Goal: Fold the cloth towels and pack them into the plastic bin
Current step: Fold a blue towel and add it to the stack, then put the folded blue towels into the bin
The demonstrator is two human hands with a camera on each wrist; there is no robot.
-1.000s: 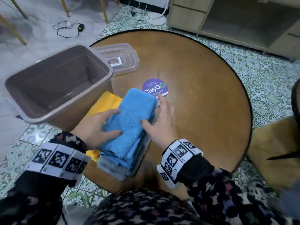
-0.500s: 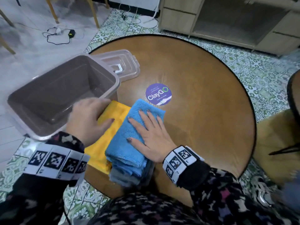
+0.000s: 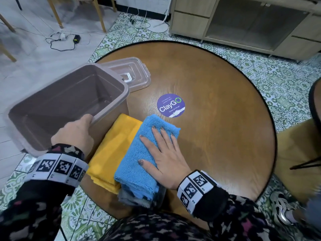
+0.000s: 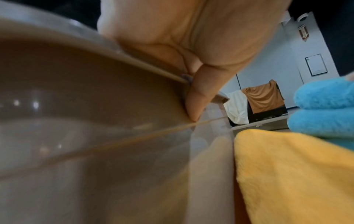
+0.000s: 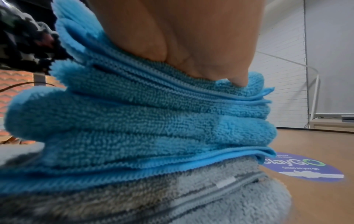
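Note:
A folded blue towel [image 3: 139,157] lies on a folded grey towel [image 3: 133,200] near the table's front edge, with a folded yellow towel [image 3: 114,152] beside them on the left. My right hand [image 3: 163,153] rests flat, fingers straight, on the blue towel [image 5: 145,115], the grey towel [image 5: 191,197] under it. The taupe plastic bin [image 3: 66,105] stands at the table's left, overhanging the edge. My left hand [image 3: 76,133] grips its near rim; in the left wrist view the thumb [image 4: 199,97] presses the outside of the bin [image 4: 86,106], next to the yellow towel [image 4: 295,174].
The bin's clear lid [image 3: 128,73] lies on the round wooden table [image 3: 217,119] behind the bin. A purple round sticker [image 3: 171,105] sits mid-table. Chair legs and cables are on the floor at back left, a cabinet at back right, a stool at the right.
My left hand left the blue towel, moved left and took hold of the bin's rim. My right hand moved from the stack's side onto the blue towel and lies flat.

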